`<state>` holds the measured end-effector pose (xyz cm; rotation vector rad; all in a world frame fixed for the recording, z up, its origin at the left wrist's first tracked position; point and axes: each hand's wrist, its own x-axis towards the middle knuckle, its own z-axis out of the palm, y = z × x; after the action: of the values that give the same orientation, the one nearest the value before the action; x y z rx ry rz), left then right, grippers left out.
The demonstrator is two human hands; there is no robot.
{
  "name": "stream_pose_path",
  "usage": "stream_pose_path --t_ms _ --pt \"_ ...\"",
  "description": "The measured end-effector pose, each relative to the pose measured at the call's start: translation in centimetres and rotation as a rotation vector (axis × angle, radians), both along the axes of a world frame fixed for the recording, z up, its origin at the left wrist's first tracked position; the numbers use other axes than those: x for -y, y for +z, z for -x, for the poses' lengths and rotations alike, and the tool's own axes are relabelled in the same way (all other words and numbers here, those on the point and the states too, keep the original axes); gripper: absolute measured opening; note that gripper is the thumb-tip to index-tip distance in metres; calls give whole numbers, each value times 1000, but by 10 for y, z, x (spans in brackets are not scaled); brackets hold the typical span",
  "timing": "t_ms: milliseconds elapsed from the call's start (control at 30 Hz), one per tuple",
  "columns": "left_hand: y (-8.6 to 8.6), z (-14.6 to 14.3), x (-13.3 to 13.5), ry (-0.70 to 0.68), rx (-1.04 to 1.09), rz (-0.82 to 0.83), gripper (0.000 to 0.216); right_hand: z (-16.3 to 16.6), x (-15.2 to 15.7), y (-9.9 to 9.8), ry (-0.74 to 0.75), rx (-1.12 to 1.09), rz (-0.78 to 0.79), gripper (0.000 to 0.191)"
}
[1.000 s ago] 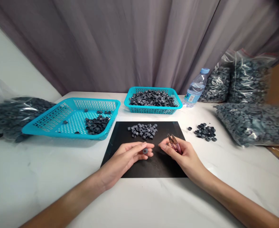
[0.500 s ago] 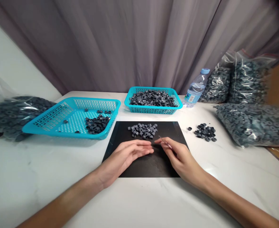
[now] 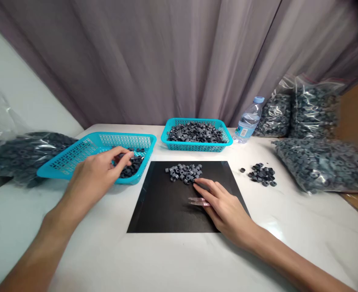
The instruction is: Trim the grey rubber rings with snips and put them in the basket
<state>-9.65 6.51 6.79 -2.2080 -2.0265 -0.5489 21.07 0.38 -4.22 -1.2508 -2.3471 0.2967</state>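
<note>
Grey rings (image 3: 132, 169) in left basket (image 3: 75, 156), left hand (image 3: 96, 174) moved there from black mat (image 3: 160, 202), fingers curled, hold not discernible; right hand (image 3: 218, 200) now flat beside mat pile (image 3: 183, 172), snips (image 3: 197, 201) at thumb, grip not discernible

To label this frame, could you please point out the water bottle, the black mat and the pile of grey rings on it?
water bottle (image 3: 247, 121), head view, on its clear body.
black mat (image 3: 163, 207), head view, on a bare front part.
pile of grey rings (image 3: 183, 172), head view, on the pile's middle.
</note>
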Motion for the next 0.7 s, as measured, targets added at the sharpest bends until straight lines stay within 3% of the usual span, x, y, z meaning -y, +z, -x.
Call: stream_pose_path --t_ms 133,300,367,467,533,633,700 --pt "-14 17 -13 35 -110 -38 31 0 0 -1 -4 -6 -10 43" --pt "-18 9 -10 21 -152 -329 32 -2 2 -1 10 -88 32 43" --pt "-18 -3 -5 -22 -128 -439 33 -3 2 -1 24 -152 68 42" --pt "-24 -29 8 -202 -91 -507 24 -5 2 1 77 -333 147 41" --pt "-34 -49 18 -373 -11 -452 18 -6 2 5 117 -488 245 38" --pt "-53 -75 33 -590 154 -135 14 -7 1 11 99 -695 413 36" --pt "-65 -86 38 -614 336 116 18 -7 -1 12 27 -806 497 37"
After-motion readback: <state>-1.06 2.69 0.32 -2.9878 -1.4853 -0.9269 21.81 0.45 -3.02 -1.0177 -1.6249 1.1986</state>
